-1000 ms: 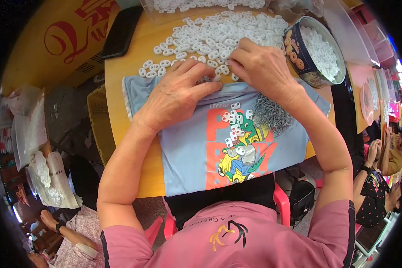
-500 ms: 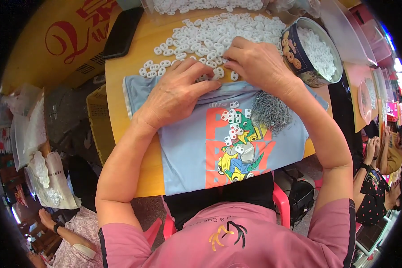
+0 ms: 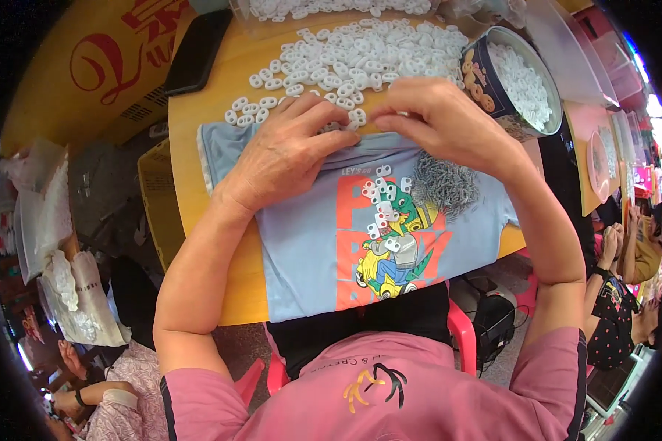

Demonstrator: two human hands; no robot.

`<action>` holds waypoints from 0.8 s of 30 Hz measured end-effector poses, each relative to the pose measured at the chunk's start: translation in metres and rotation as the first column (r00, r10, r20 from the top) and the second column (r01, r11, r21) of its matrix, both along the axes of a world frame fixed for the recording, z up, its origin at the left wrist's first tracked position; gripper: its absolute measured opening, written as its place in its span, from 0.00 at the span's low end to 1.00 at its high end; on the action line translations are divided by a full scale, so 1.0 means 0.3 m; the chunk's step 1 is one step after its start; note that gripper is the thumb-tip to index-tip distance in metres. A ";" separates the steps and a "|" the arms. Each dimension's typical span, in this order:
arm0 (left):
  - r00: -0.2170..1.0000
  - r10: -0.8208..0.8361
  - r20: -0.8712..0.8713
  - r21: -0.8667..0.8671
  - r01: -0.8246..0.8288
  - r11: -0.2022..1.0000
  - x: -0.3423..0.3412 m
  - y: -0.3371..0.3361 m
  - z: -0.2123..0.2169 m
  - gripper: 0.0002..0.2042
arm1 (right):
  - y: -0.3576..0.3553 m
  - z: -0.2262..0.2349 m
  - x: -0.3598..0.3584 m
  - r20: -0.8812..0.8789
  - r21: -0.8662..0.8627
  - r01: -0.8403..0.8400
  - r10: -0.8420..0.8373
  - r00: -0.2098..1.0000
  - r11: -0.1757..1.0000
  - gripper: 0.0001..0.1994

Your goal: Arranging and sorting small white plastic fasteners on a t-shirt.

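My left hand (image 3: 288, 151) rests at the far edge of a folded light-blue T-shirt (image 3: 301, 250). Its fingers are curled, with small white two-holed plastic pieces (image 3: 357, 117) beside thumb and index finger; what it grips is hidden. Just to the right, my right hand (image 3: 445, 121) hovers over the cloth with thumb and fingers pinched together. Anything in that pinch is too small to make out. On the shirt lie a heap of grey metal screws (image 3: 449, 187) and several loose white plastic pieces (image 3: 385, 209). Beyond both hands spreads a large pile of the same pieces (image 3: 375, 55).
A round tin (image 3: 485, 81) of white pieces stands at the table's right. A clear box (image 3: 331, 9) of pieces is at the back, and a black phone (image 3: 197, 53) lies far left on the wooden table (image 3: 243, 294). Other people (image 3: 118, 397) sit on both sides.
My right hand has come back from the pile's near edge toward the shirt, its fingertips now pinched. My left hand stays in place. The person at lower left has moved their hands.
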State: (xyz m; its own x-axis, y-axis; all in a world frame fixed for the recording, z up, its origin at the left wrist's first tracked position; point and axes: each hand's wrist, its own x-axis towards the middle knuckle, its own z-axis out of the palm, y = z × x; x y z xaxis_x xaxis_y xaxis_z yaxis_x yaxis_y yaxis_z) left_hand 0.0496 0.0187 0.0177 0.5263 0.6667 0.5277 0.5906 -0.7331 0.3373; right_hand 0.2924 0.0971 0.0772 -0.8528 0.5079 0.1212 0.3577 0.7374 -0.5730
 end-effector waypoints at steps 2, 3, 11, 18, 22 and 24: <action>1.000 -0.008 0.003 -0.001 0.008 1.000 0.000 0.001 0.001 0.14 | 0.004 -0.032 -0.034 -0.063 0.169 0.026 -0.016 0.998 0.985 0.09; 1.000 -0.004 -0.004 0.001 0.004 1.000 0.000 -0.001 0.003 0.14 | 0.001 -0.046 -0.051 -0.021 0.222 0.046 -0.042 0.999 0.974 0.08; 1.000 -0.009 0.007 0.000 0.009 1.000 -0.004 0.002 -0.003 0.15 | 0.017 -0.044 -0.051 0.099 0.311 0.100 -0.136 0.986 0.945 0.07; 1.000 0.000 0.000 -0.006 0.000 1.000 -0.005 0.001 -0.004 0.16 | 0.007 -0.071 -0.090 0.123 0.376 0.098 -0.154 0.980 0.921 0.07; 1.000 0.003 0.005 -0.013 -0.003 1.000 -0.005 -0.002 -0.003 0.17 | 0.002 -0.074 -0.119 0.169 0.476 0.082 -0.182 0.969 0.875 0.06; 1.000 -0.005 0.001 -0.007 0.005 1.000 -0.008 0.002 -0.006 0.17 | 0.001 -0.081 -0.122 0.143 0.496 0.075 -0.166 0.976 0.865 0.06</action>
